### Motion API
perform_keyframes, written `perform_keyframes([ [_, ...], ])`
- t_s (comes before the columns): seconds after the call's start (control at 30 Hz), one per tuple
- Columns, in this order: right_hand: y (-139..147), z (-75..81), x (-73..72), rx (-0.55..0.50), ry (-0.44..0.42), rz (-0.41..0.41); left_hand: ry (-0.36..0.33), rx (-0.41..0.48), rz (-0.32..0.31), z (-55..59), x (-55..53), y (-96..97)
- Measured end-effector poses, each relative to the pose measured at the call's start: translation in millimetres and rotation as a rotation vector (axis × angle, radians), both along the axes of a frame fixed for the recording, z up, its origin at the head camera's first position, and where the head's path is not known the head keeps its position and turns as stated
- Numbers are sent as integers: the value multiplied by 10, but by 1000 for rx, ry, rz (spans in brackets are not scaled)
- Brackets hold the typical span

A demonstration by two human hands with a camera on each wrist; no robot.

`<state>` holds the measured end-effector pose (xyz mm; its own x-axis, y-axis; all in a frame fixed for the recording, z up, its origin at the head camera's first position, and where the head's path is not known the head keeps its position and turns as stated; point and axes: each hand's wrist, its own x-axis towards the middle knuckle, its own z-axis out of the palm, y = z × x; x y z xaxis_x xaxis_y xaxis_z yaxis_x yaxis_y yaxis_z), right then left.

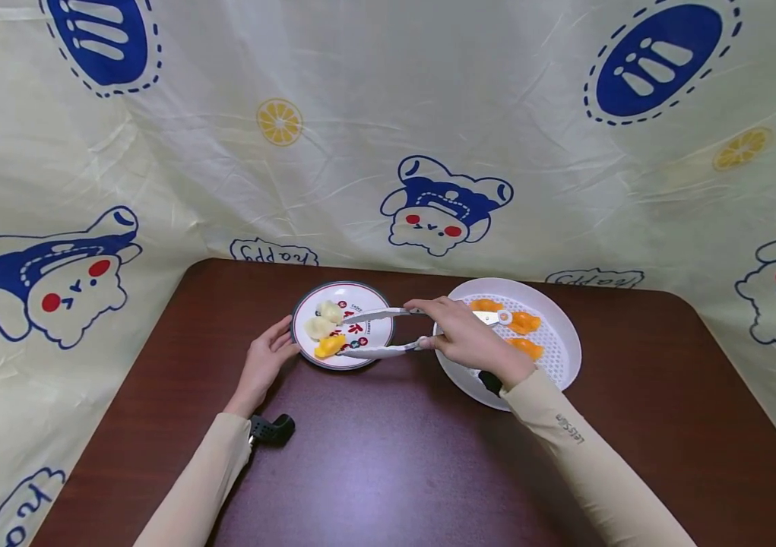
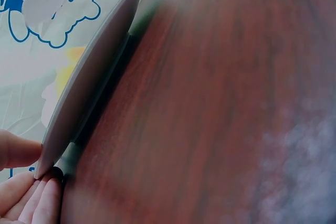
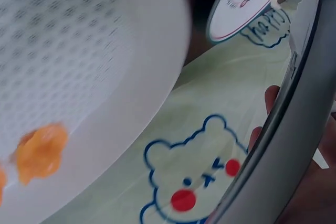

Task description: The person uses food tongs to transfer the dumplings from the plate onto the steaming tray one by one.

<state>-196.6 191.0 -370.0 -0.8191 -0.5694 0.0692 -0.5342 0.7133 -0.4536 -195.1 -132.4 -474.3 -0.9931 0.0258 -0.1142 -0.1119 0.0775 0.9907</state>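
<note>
My left hand (image 1: 267, 355) pinches the left rim of a small white plate (image 1: 353, 292), thumb above and fingers beneath, as the left wrist view shows. Pale dumpling-like pieces (image 1: 321, 327) and a yellow one (image 1: 330, 347) sit on the plate's left half. With my right hand (image 1: 466, 334) I hold metal tongs (image 1: 381, 352), their arms spread apart and reaching over the plate. One tip is beside the yellow piece, the other near the pale ones. Whether the tips touch them, I cannot tell.
Right of the plate stands a round white tray (image 1: 568, 346) with a perforated base, partly under my right forearm. Several orange pieces (image 1: 524, 323) lie in it. Both rest near the back edge of the brown table (image 1: 374, 463), before a printed curtain (image 1: 333, 190).
</note>
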Motion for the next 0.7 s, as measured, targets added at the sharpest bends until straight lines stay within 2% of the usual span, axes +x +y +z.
perform_keyframes([
  [0.3, -290, -142, -127, 63, -5, 26, 21, 34, -2, 10, 5, -17],
  [0.7, -359, -245, -199, 88, -52, 23, 19, 25, -5, 8, 11, -12],
])
